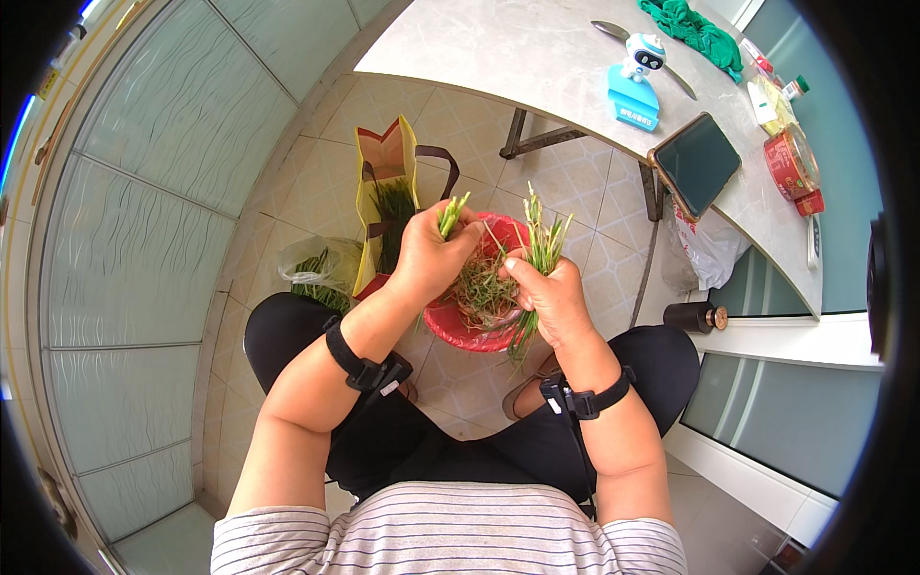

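In the middle of the frame, the left hand [431, 254] is closed around a small bunch of green stalks [451, 215]. Just beside it, the right hand [551, 297] grips a bigger bunch of green leaves [542, 244]. Both are above a red bowl [470, 331] on the floor. A yellow bag [383, 182] stands left of it.

You see a bright, evenly daylit scene; light seems to come through the frosted glass panels [144, 240] at left. Shadows are soft, and a mild sheen lies on the pale table [537, 57]. Focus is sharp at centre. Fisheye bending curves straight edges outward, and a black vignette closes the corners.
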The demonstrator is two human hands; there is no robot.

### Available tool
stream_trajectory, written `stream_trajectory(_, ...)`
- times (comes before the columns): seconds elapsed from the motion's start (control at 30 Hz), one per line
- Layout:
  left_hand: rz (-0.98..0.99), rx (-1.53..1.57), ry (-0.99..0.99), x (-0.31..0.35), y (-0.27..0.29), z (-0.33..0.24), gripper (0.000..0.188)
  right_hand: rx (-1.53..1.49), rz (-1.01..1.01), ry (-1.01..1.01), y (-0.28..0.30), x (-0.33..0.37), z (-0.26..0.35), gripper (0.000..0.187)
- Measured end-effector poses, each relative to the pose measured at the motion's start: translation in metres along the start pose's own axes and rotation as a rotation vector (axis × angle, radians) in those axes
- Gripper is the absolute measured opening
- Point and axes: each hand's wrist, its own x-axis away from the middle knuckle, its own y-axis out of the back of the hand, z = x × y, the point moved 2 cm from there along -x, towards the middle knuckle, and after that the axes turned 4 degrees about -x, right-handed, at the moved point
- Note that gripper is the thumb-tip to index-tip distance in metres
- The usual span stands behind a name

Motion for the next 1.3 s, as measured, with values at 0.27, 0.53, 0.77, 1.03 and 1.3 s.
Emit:
stream_trajectory(0.27,-0.100,0.002,0.092,-0.015,0.019,0.015,0.006,-0.025,0.044,-0.022,0.004,0.001,0.000,0.014)
stream_trajectory(0.53,0.179,-0.210,0.038,-0.003,0.015,0.005,0.011,-0.167,0.069,-0.093,0.010,-0.002,-0.001,0.016)
stream_trajectory(0.77,0.270,-0.261,0.016,0.003,0.004,-0.008,0.012,-0.187,0.079,-0.119,0.010,-0.003,-0.004,0.019)
stream_trajectory(1.03,0.393,0.062,0.018,0.005,-0.004,-0.006,0.007,-0.159,0.089,-0.136,0.005,-0.001,-0.002,0.016)
stream_trajectory(1.3,0.234,-0.096,-0.019,0.004,0.002,-0.011,0.009,-0.178,0.086,-0.165,0.004,0.000,0.000,0.018)
